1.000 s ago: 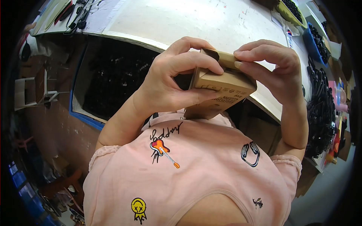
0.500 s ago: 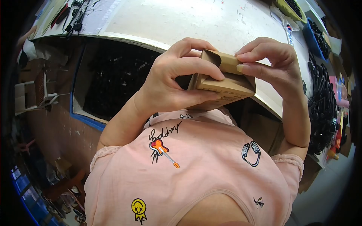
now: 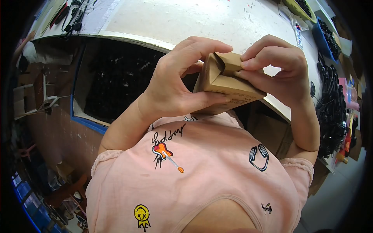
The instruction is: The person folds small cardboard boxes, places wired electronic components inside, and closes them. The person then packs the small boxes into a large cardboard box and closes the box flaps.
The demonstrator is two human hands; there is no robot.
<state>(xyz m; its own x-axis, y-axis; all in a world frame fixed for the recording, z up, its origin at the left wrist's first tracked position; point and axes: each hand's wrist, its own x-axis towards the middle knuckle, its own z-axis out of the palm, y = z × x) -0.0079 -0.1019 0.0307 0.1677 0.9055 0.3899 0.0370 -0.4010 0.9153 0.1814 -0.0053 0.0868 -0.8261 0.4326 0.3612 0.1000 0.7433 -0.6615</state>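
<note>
A brown cardboard box point(image 3: 237, 86) with dark print on its side is held up before my chest, its flapped end facing up. My left hand point(image 3: 176, 79) grips the box from the left, thumb along the printed side and index finger over the far edge. At the right, my right hand point(image 3: 278, 68) pinches the end flap between thumb and fingers. A dark gap shows beside the flap near the box's left corner. Whatever the box may contain is hidden.
Beyond the box lies a white table point(image 3: 167, 19). Below its edge, a blue-rimmed container point(image 3: 91, 123) holds dark items. Black cables point(image 3: 330, 105) hang at the right, near a blue bin point(image 3: 326, 39) and a yellow-green bin point(image 3: 297, 9). Tools point(image 3: 60, 15) lie at upper left.
The left index finger has lifted off the box's near flap to the far edge. My right fingers have shifted slightly left with the flap, which is folded further down over the opening.
</note>
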